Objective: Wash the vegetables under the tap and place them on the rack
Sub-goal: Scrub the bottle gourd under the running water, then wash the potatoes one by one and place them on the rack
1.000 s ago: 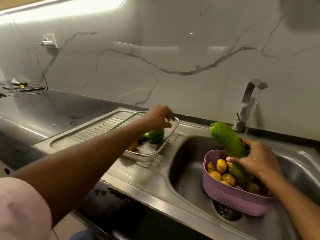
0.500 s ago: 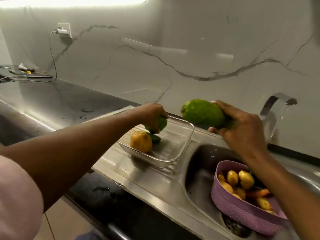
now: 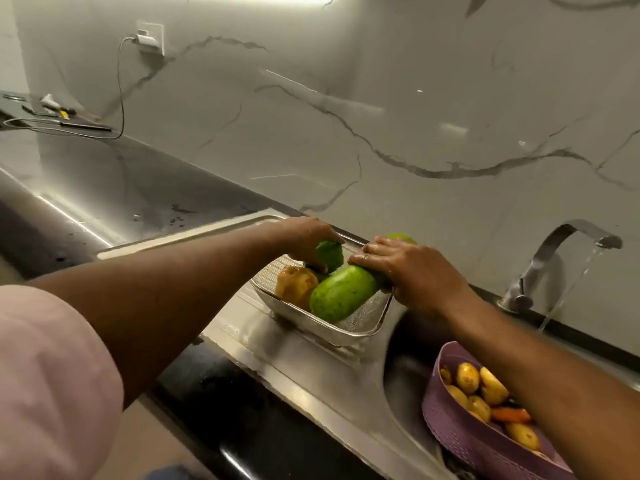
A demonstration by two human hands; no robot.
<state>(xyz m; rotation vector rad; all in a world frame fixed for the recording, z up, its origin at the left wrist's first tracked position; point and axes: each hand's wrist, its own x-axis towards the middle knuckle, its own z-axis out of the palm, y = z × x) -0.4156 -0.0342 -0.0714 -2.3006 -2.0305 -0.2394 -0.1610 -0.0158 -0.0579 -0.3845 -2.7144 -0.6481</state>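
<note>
The long green gourd, clasped by the right hand, was best lowered flat into the mesh rack beside the green pepper gripped by the left hand.

rack: metal mesh | sink: brushed steel | basket: woven-look plastic

Dark worktop runs from 9 o'clock toward centre, w/ water drops near its middle. White marble-look wall w/ grey veins fills the 12 to 3 o'clock area. Wall socket at 11 o'clock, white charger plugged in; its cable hangs down to the worktop. Small bits at 10 o'clock, too blurred to tell. Pink sleeve at 7 o'clock.
</note>
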